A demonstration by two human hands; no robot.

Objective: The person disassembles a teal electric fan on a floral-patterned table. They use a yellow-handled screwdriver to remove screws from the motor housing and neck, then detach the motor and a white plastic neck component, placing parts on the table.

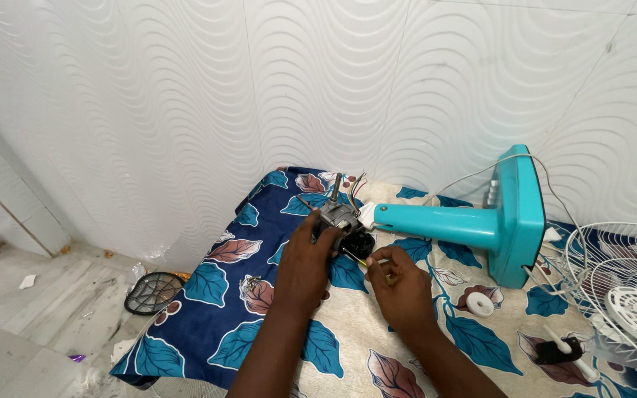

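My left hand [305, 267] grips a small fan motor [342, 218] with a metal shaft and loose coloured wires, at the end of a teal fan stand [473, 221] lying on its side. My right hand [399, 286] holds a thin screwdriver [357, 257] with a yellow shaft, its tip against the black part of the motor. Both hands work over a table covered with a blue and cream leaf-patterned cloth [208, 324].
A white wire fan guard [621, 284] lies at the right edge. A white tape roll [480, 304] and a small black and white part [563, 348] rest on the cloth. A round black mesh piece [152, 292] lies on the floor left. A white wavy-tiled wall stands behind.
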